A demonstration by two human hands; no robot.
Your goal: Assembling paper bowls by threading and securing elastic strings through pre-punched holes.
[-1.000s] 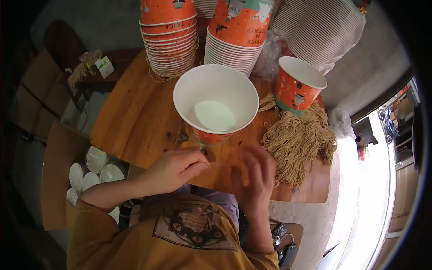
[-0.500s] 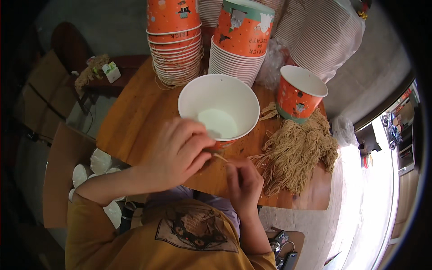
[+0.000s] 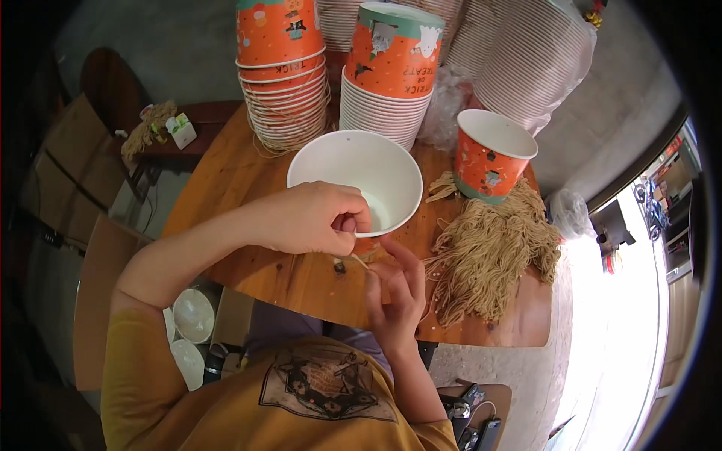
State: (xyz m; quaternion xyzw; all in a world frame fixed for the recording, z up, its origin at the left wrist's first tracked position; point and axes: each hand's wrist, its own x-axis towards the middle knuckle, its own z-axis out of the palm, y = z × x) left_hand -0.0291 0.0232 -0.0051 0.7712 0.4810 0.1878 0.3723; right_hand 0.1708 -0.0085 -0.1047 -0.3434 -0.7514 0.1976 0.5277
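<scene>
Basically, cord (image 3: 361,262) slants forward-left from right hand (image 3: 395,304), pinching it, to left hand (image 3: 310,218), pinching too at bucket (image 3: 397,179) just ahead.

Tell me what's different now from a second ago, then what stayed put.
The left hand has moved forward to the near rim of the open bucket, its fingertips curled over the inside. The right hand, blurred and farther right before, has come in close below that rim; a tan cord now shows between the hands. The bucket, the tan cord heap, the cup beside it and the bucket stacks stayed put.
</scene>
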